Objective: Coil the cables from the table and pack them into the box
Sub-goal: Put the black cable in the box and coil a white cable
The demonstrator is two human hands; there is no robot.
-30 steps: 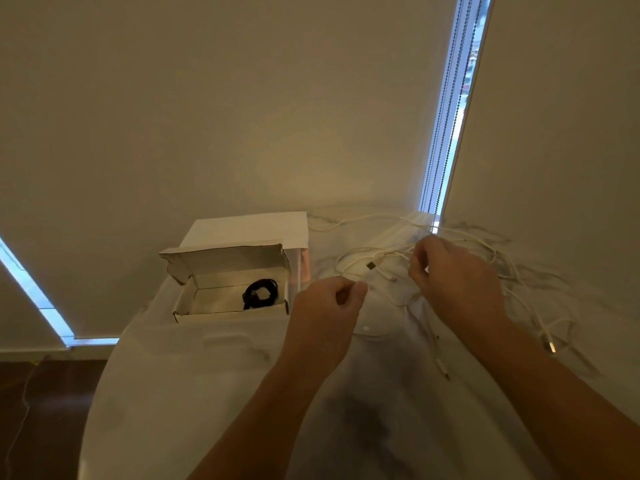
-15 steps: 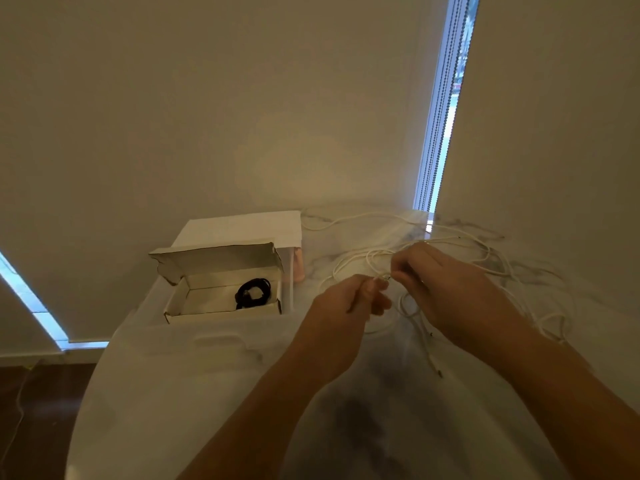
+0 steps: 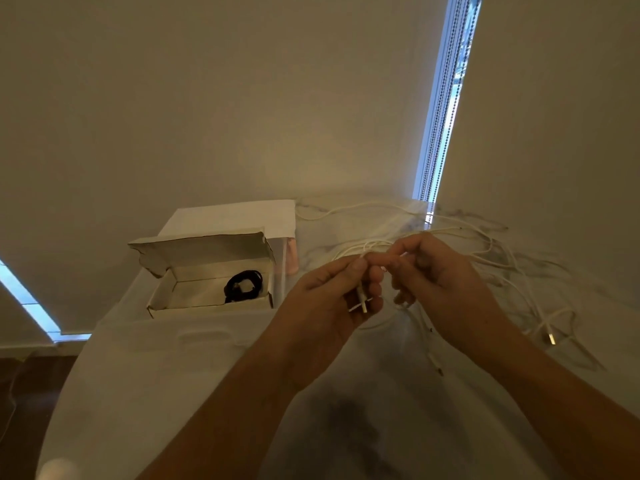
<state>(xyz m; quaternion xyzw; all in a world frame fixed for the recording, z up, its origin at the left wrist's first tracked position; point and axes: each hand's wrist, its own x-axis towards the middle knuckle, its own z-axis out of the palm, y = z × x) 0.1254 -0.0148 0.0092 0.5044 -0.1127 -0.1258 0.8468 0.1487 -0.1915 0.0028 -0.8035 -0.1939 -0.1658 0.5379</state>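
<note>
The white cable [image 3: 362,289] is thin, light and limp; I judge it will sag and spring out of any loop not pinched. Best hold: just behind the rigid connector plug, which gives a stiff anchor for winding. My left hand [image 3: 332,306] grips that plug end, with thumb and curled fingers closed round it. My right hand [image 3: 440,282], touching the left at the fingertips, pinches the same cord a short way along.

Beyond and to the right of my hands, the remaining white cables [image 3: 502,265] lie tangled on the counter [image 3: 156,375]; pulling hard may snag them.

To the left of my left hand stands the open cardboard box [image 3: 207,271], with a coiled black cable [image 3: 242,285] inside.
</note>
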